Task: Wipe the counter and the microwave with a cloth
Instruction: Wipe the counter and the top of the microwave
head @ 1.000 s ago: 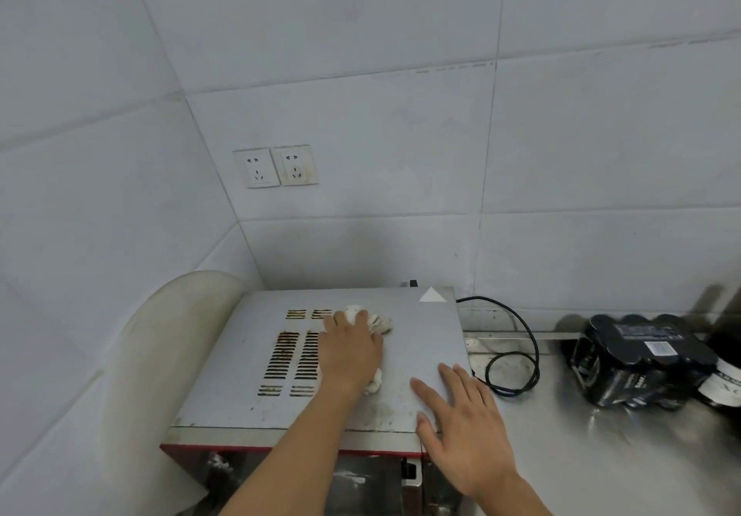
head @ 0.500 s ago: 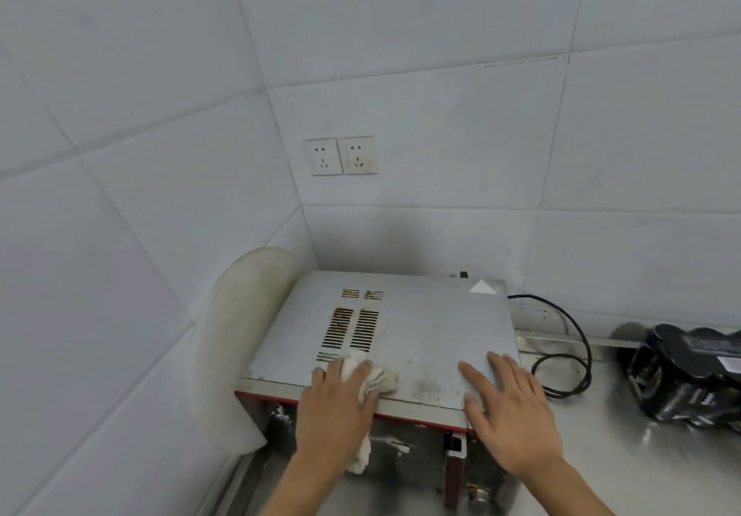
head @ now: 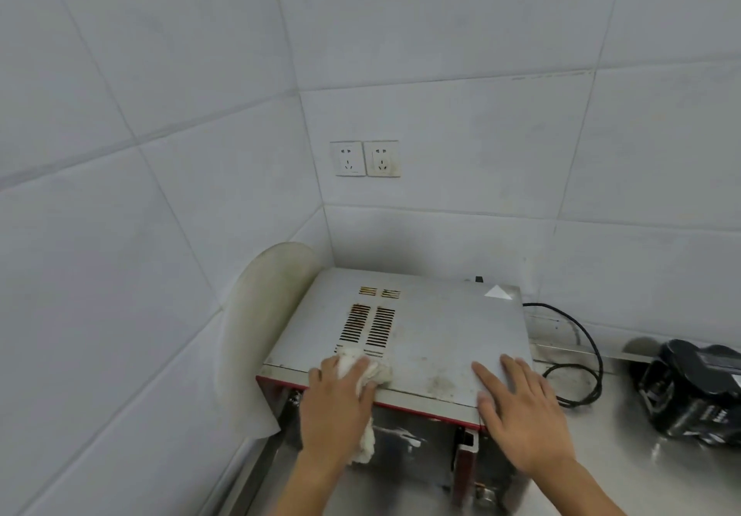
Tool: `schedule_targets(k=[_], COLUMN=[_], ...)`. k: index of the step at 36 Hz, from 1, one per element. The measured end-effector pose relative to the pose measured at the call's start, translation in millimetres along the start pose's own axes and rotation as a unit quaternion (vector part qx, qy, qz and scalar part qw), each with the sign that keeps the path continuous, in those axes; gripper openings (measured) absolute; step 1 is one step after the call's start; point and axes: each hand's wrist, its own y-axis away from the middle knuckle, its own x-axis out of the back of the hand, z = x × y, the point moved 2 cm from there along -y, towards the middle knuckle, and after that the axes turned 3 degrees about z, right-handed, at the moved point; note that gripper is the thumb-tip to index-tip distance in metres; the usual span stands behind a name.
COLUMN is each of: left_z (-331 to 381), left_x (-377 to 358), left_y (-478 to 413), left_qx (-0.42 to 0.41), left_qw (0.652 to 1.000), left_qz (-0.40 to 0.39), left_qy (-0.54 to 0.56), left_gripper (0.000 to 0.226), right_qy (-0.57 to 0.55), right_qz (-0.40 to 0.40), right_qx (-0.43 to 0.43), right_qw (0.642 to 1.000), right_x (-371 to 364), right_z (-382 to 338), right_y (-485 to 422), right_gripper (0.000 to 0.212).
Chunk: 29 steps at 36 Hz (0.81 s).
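Note:
The microwave [head: 433,327] stands in the corner, its grey top stained near the front, with rusty vent slots on the left and a red front rim. My left hand [head: 337,403] grips a crumpled white cloth [head: 349,357] and presses it on the top's front left edge, just below the vents. Part of the cloth hangs down over the door. My right hand [head: 521,407] lies flat, fingers spread, on the top's front right corner. The steel counter [head: 601,455] runs off to the right.
A black power cable [head: 589,339] loops on the counter right of the microwave. Farther right sits a black shrink-wrapped pack [head: 693,391]. A round pale board [head: 256,315] leans between the microwave and the left wall. Two sockets [head: 365,158] are on the tiled wall above.
My left hand has dragged the cloth from the middle of the microwave's top, beside the vents, back to its front edge. My right hand has stayed on the front right corner.

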Motion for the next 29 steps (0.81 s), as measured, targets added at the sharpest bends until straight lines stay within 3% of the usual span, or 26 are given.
schedule_targets(k=[5,11,16,19,25,29], left_z=[-9.6,39.4,25.9,2.9,-35.9,-28.8], left_x=[2.2,-3.7,-0.6,4.2,6.4,5.5], left_y=[-5.9,12.4,11.0,4.8,-15.3,-11.6], left_qx=[0.086,-0.019,-0.023,0.015,0.065,0.066], left_qw=[0.996,0.999,0.999,0.999,0.998,0.998], left_qz=[0.020,-0.001,-0.027,-0.024,-0.011,0.001], left_qy=[-0.012,0.027,0.039,0.035,0.023,-0.005], left_gripper=[0.044,0.039,0.044,0.045,0.044,0.045], right_qy=[-0.014,0.006,0.059,0.036,-0.001,0.002], right_qz=[-0.012,-0.032,-0.049,-0.038,-0.112,-0.056], right_qx=[0.001,0.008,0.009,0.072,0.174,0.185], right_qw=[1.000,0.999,0.997,0.996,0.978,0.981], right_x=[1.3,6.2,8.9,20.4,18.0,9.2], right_z=[-0.4,-0.8,-8.1,-31.8,-73.1,-71.7], right_y=[-1.3,-3.6,-3.7,-2.0,-2.1,-5.9], right_gripper=[0.068,0.075,0.065,0.059,0.060,0.057])
